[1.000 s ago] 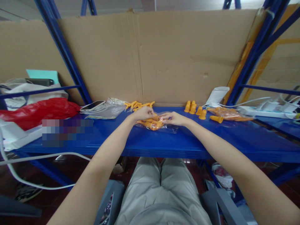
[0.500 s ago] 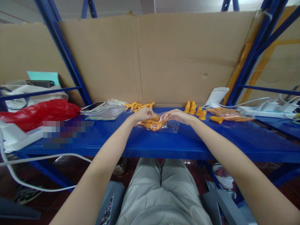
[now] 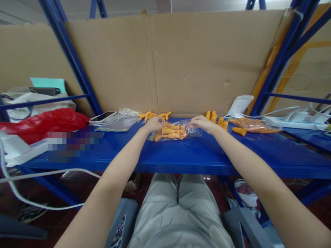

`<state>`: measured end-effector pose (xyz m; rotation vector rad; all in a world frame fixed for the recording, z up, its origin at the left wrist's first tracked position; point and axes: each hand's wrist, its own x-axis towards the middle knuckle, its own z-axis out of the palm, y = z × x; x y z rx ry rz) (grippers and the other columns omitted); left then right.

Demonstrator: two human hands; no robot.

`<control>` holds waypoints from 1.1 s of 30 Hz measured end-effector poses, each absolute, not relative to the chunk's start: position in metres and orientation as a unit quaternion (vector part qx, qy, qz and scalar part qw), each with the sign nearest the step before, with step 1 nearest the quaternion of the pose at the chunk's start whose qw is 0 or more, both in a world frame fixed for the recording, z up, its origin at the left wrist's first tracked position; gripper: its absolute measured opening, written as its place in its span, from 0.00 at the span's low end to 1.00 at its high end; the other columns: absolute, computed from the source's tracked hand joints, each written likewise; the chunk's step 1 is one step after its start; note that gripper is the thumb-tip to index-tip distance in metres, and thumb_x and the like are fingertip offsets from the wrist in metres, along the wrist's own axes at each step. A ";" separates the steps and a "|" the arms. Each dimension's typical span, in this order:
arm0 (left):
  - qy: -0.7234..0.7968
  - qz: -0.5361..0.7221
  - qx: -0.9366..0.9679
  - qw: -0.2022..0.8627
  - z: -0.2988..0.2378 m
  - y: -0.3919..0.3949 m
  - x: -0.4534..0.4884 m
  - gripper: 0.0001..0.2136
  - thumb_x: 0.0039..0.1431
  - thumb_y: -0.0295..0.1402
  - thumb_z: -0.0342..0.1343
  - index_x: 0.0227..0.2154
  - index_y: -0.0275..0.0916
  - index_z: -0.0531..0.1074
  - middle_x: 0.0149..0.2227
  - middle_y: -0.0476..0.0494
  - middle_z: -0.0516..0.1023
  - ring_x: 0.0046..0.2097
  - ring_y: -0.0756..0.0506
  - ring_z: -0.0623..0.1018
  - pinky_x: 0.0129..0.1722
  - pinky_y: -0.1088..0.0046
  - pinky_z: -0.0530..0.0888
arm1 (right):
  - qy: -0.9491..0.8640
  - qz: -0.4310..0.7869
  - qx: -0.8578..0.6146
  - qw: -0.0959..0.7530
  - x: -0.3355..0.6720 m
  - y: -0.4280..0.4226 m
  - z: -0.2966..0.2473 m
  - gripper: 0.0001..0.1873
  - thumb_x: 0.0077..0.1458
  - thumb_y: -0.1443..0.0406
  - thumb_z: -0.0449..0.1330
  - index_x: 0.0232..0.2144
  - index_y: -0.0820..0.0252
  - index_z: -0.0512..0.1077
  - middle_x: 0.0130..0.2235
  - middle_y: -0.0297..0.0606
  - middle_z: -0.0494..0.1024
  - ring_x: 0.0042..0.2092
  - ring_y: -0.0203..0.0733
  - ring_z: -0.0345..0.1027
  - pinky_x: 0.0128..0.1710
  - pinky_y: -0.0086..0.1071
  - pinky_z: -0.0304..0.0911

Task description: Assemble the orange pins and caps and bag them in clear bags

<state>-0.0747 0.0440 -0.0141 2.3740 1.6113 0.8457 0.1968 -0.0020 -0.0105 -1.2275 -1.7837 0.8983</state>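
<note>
A clear plastic bag (image 3: 194,133) with several orange plastic pieces (image 3: 172,132) inside lies on the blue shelf, spread between my two hands. My left hand (image 3: 154,124) is at its left end, fingers curled in on the film and partly hidden. At the right end, my right hand (image 3: 202,123) pinches the bag's loose edge between thumb and fingers. Just behind my left hand is a loose heap of small orange pieces with metal clasps (image 3: 148,116). Orange cone-like pieces (image 3: 213,116) stand beyond my right forearm, which partly covers some of them.
On the right lie another bag of orange pieces (image 3: 254,125), a single orange cone (image 3: 239,131) and a white power strip (image 3: 292,123). To the left are a phone (image 3: 104,116), flat clear bags (image 3: 121,123) and a red bag (image 3: 49,123). Cardboard (image 3: 186,65) walls off the back.
My hands have moved apart, the right one going right. The bag, bunched before, is now stretched flatter, and its orange pieces lie side by side.
</note>
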 end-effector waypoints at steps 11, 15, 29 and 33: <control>0.524 0.177 0.829 0.080 -0.016 0.034 -0.063 0.30 0.55 0.54 0.54 0.53 0.37 0.73 0.59 0.35 0.74 0.61 0.36 0.72 0.56 0.68 0.67 | -0.687 0.056 -0.647 0.326 0.217 0.015 -0.019 0.11 0.57 0.61 0.61 0.27 0.59 0.77 0.42 0.47 0.82 0.52 0.60 0.72 0.56 0.55 0.59; 0.517 0.185 0.830 0.093 -0.014 0.029 -0.061 0.23 0.56 0.53 0.55 0.43 0.39 0.78 0.45 0.40 0.82 0.49 0.39 0.79 0.47 0.71 0.71 | -0.685 0.003 -0.663 0.303 0.217 0.009 -0.015 0.09 0.57 0.61 0.62 0.28 0.57 0.78 0.45 0.46 0.81 0.55 0.62 0.69 0.60 0.64 0.49; 0.569 0.253 0.758 0.193 -0.011 0.027 -0.054 0.14 0.59 0.41 0.55 0.25 0.36 0.75 0.21 0.46 0.76 0.20 0.50 0.71 0.25 0.74 0.70 | -0.669 0.198 -0.662 0.273 0.225 0.026 -0.028 0.23 0.57 0.48 0.59 0.29 0.63 0.79 0.37 0.56 0.81 0.45 0.64 0.76 0.50 0.53 0.68; 0.564 0.246 0.767 0.180 -0.022 0.034 -0.052 0.10 0.57 0.38 0.57 0.29 0.37 0.77 0.29 0.44 0.80 0.32 0.46 0.78 0.33 0.74 0.74 | -0.614 0.307 -0.625 0.371 0.221 0.022 -0.034 0.12 0.53 0.60 0.65 0.23 0.60 0.73 0.26 0.48 0.79 0.34 0.55 0.78 0.41 0.50 0.72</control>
